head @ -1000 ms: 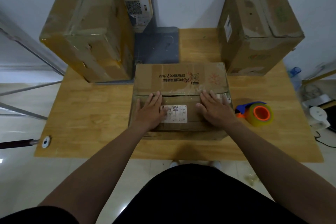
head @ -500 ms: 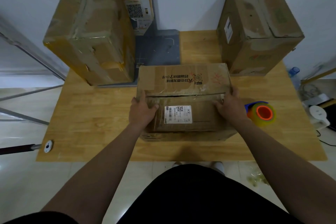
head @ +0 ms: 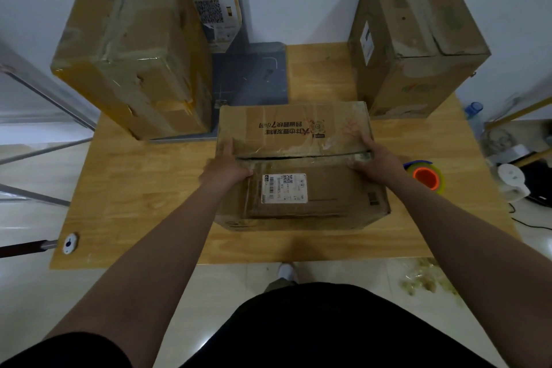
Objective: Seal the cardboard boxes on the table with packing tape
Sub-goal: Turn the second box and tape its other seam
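A flat cardboard box [head: 298, 131] with a white shipping label lies in the middle of the wooden table [head: 134, 188]. A dark gap runs along its top seam between the two flaps. My left hand [head: 225, 167] grips the box at the left end of the seam, thumb on top. At the right end of the seam my right hand [head: 373, 163] grips the box the same way. A tape dispenser [head: 427, 178] with an orange core and blue handle sits on the table just right of my right wrist.
A tall taped box [head: 128, 51] stands at the table's back left. Another tall box [head: 415, 39] stands at the back right. A grey stand with a QR poster [head: 215, 9] rises between them. Crumpled tape scraps [head: 424, 278] lie on the floor.
Both hands slid from lying flat on the near flap outward to the box's left and right edges, and now grip it at the ends of the seam.
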The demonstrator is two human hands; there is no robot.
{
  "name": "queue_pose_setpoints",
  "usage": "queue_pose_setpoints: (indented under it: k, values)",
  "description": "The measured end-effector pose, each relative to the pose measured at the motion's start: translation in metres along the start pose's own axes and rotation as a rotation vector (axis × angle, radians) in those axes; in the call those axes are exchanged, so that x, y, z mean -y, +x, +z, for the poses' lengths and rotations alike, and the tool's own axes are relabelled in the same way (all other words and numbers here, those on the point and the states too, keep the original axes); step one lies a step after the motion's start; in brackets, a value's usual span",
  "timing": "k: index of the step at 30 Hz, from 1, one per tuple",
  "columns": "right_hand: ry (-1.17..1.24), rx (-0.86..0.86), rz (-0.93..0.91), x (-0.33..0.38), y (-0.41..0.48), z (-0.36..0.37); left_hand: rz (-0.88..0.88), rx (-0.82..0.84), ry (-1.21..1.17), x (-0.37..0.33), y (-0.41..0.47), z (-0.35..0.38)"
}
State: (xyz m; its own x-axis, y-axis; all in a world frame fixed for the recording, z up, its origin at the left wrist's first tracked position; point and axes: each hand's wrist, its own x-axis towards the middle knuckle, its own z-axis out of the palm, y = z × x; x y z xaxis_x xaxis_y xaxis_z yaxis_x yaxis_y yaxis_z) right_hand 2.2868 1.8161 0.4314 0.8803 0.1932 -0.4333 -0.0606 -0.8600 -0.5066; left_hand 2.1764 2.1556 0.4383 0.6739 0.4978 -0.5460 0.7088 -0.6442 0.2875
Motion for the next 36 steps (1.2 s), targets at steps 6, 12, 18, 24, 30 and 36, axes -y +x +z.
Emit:
queue_pose_setpoints:
  k: [6, 12, 18, 24, 30, 36]
  values:
    - [-0.190, 0.077, -0.020, -0.020, -0.033, -0.011, 0.043, -0.035, 0.130, -0.057, -0.072, 0.057]
    - [-0.155, 0.079, -0.041, -0.059, -0.084, -0.009, 0.129, 0.051, 0.132, -0.092, -0.150, 0.131]
    - [-0.253, 0.086, -0.124, -0.088, -0.137, -0.011, 0.189, 0.125, 0.197, -0.132, -0.222, 0.192]
    - [-0.402, 0.089, -0.054, -0.108, -0.179, -0.008, 0.261, 0.052, 0.225, -0.120, -0.262, 0.225]
    - [-0.645, 0.020, -0.241, -0.127, -0.199, -0.007, 0.332, 0.107, 0.329, -0.097, -0.278, 0.218]
    - [-0.502, 0.111, -0.204, -0.118, -0.205, 0.000, 0.408, 0.135, 0.361, -0.059, -0.265, 0.188]
